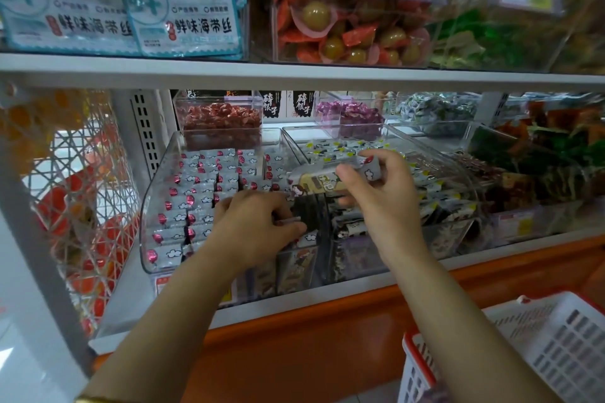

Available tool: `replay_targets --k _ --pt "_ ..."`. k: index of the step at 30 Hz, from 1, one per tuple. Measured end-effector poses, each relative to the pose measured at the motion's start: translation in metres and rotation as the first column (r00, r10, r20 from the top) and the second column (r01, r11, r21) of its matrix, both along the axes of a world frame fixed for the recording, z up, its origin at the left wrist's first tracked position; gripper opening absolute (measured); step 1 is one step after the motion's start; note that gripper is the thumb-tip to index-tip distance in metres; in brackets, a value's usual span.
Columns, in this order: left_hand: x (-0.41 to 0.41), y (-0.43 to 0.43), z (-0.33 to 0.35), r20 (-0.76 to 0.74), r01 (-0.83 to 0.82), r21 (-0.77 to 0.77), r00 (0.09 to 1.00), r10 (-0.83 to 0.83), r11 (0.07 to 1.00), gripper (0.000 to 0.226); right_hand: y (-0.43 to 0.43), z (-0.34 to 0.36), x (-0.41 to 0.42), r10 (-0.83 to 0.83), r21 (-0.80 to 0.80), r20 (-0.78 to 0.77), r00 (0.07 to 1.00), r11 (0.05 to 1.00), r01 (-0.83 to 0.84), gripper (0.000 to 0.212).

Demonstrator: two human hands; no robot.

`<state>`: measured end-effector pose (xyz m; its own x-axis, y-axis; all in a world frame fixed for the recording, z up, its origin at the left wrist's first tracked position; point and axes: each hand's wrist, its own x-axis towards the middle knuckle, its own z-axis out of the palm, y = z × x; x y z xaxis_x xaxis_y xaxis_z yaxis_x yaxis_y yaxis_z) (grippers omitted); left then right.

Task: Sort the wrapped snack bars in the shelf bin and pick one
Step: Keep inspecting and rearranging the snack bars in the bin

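The shelf [294, 75] runs across in front of me, and a clear bin [154, 193] sits on it under the left fingers [262, 206], with a second bin [458, 173] just beyond the right fingers [389, 160]. One white basket [556, 337] waits low down, well behind the right wrist. Both hands are at work. The left hand [255, 222] is curled down onto the bars [196, 186] at the near right corner of the first bin, thumb and forefinger seeming to pinch one wrapper edge. The right hand [379, 193] has lifted one bar [314, 181] above the wall between the two bins, thumb under it and fingers curled over its right end. The bars to the left of the left fingers lie in about four neat columns, far too many to count singly, certainly dozens. I would judge each bar light and fairly stiff, its foil wrap slick and crinkly, so a pinch across the middle or over one end should hold better than tugging a sealed edge.
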<state>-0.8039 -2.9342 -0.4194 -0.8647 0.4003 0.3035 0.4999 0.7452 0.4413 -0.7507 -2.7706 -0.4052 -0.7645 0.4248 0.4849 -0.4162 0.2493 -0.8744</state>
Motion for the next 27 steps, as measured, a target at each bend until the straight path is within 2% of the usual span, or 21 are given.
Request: replay_targets --k 2,5,10,14,18,22,25,27 --pt "0.0 -0.002 0.001 0.017 0.027 -0.002 0.999 -0.027 1.0 0.02 -0.002 0.003 -0.001 -0.05 0.169 -0.034 0.998 0.984 0.055 0.021" --pt "0.0 -0.007 0.003 0.041 0.092 -0.031 0.995 -0.091 0.995 0.018 -0.008 0.011 -0.007 -0.085 0.432 -0.06 0.995 0.896 0.102 0.026" --pt "0.001 -0.014 0.004 0.065 0.148 -0.089 0.988 -0.143 0.985 0.012 -0.018 0.025 -0.024 -0.077 0.695 0.036 0.996 0.718 0.031 0.039" --pt "0.002 -0.017 0.004 0.065 0.164 -0.073 0.985 -0.16 0.984 0.012 -0.013 0.042 -0.034 -0.117 0.795 0.065 0.991 0.606 0.02 0.047" --pt "0.002 -0.016 0.006 0.093 0.159 -0.121 0.985 -0.148 0.98 0.018 -0.023 0.033 -0.038 -0.12 0.857 0.103 0.987 0.515 -0.026 0.058" --pt "0.004 -0.015 0.006 0.083 0.189 -0.176 0.981 -0.177 0.966 0.026 -0.031 0.026 -0.045 -0.139 0.927 0.066 0.988 0.376 -0.009 0.057" --pt "0.004 -0.017 0.006 0.067 0.181 -0.217 0.983 -0.17 0.959 0.029 -0.028 0.026 -0.049 -0.144 0.933 0.062 0.988 0.36 -0.007 0.057" --pt "0.005 -0.019 0.007 0.062 0.2 -0.188 0.979 -0.192 0.961 0.028 -0.026 0.021 -0.05 -0.15 0.943 0.104 0.983 0.328 -0.049 0.056"
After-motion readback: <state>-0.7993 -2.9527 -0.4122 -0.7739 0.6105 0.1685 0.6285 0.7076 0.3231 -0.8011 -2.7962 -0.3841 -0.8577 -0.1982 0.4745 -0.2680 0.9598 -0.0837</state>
